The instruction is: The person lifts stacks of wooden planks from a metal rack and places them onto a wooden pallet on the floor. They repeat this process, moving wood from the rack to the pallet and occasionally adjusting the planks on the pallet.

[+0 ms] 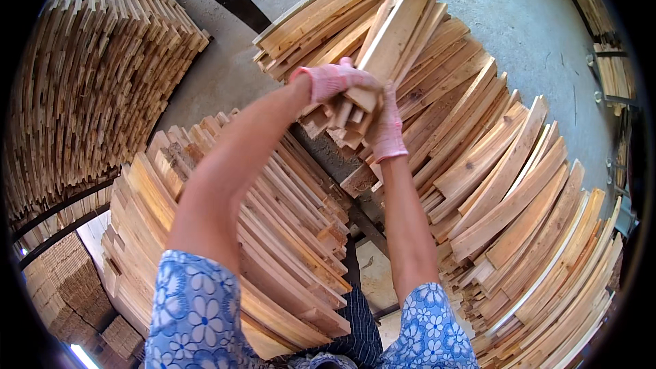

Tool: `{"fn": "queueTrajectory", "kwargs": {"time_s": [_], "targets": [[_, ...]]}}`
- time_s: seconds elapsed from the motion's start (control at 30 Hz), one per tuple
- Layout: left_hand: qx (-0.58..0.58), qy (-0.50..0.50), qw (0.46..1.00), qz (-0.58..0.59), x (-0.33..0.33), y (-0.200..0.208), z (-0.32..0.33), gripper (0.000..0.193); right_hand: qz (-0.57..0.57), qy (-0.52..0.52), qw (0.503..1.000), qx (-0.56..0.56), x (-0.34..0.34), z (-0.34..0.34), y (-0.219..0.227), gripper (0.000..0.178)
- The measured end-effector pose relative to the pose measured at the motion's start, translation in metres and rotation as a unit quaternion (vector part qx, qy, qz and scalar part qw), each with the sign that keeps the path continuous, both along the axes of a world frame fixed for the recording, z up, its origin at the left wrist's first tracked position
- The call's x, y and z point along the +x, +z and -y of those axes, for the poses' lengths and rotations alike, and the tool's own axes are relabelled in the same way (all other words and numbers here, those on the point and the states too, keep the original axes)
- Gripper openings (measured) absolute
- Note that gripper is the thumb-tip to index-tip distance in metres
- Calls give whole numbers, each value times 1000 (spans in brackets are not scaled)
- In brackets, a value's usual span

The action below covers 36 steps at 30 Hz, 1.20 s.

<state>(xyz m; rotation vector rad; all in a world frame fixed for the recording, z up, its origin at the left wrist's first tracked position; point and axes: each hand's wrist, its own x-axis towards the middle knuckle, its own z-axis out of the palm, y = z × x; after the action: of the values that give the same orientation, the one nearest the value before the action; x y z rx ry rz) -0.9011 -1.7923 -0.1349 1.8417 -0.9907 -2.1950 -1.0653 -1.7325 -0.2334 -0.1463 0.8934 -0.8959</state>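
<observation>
pink-gloved hands meet over a bundle of wooden slats (pixel 383 48), both clamped on its near ends. left hand (pixel 331 80) wraps over the top of the bundle, fingers curled down around the slat ends; right hand (pixel 385 126) grips from below and the side, just beside the left, the two nearly touching. the bundle is held up in front of the person, its near ends between the gloves and its far ends fanning away toward the concrete floor (pixel 533 20). bare forearms run up from blue flowered sleeves (pixel 195 311) at the lower edge. below the left arm sits a low stack of slats (pixel 273 232); to the right a larger pile (pixel 519 219) sweeps down the frame. another tall stack (pixel 89 75) fills the left side, well apart from the hands.
</observation>
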Motion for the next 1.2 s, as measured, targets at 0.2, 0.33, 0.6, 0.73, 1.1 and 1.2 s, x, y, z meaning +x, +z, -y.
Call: {"fn": "queueTrajectory", "kwargs": {"time_s": [0.2,0.33,0.6,0.73,1.1,1.2], "targets": [[-50,29,984,168,-83,0,-19,101,-32,-4,992,119,-37,-4,16,75],[-36,35,997,51,-95,45,-48,109,-173,53,983,13,-81,-47,96,75],[71,-34,997,-20,-124,186,-227,112,-153,84,982,72,-127,-190,211,76],[71,-23,997,-27,-147,217,-267,104,-604,140,776,-118,-112,-226,210,92],[-223,230,937,-136,-86,280,-411,122,-239,222,916,-234,-67,-216,361,101],[-314,336,873,-164,-37,290,-478,122,-184,263,890,-324,10,-258,384,100]]}}
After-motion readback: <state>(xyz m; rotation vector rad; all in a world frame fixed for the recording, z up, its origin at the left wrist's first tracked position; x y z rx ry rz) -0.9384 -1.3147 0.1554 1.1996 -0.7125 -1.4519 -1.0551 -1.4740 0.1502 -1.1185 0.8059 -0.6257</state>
